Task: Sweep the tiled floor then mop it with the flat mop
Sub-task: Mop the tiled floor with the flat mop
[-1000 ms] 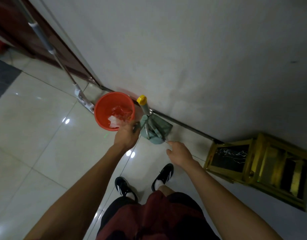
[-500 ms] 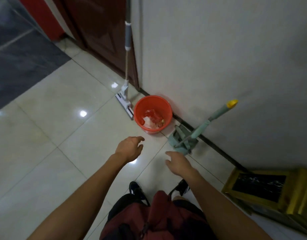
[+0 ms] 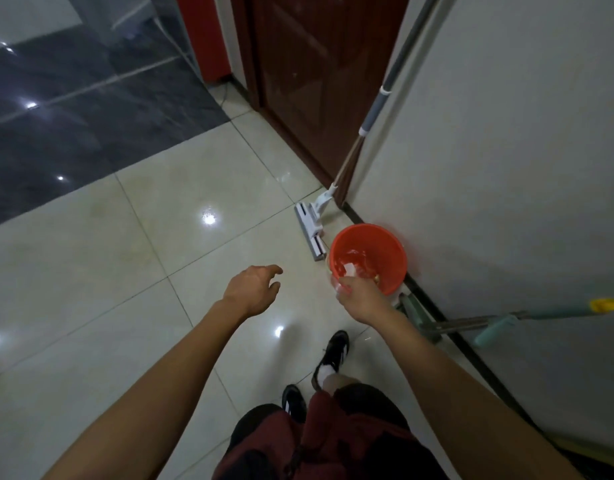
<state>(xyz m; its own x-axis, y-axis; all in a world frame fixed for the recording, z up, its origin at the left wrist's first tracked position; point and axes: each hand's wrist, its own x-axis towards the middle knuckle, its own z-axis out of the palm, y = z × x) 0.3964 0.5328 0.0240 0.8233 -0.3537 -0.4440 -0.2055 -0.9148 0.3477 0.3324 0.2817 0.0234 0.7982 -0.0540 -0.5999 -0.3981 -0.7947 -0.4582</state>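
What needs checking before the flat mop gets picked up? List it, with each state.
1. Left hand free: ok, open and holding nothing.
2. Right hand free: cannot tell; it is at the orange bucket rim with something pale by its fingers.
3. Flat mop ready: ok, head flat on the floor, handle leaning at the wall corner.
4. Bucket clear of the mop head: not ok, it sits right beside the head's near end.
5. Teal broom set out of the way: ok, against the wall.
6. Tiled floor free of litter: ok, none visible.
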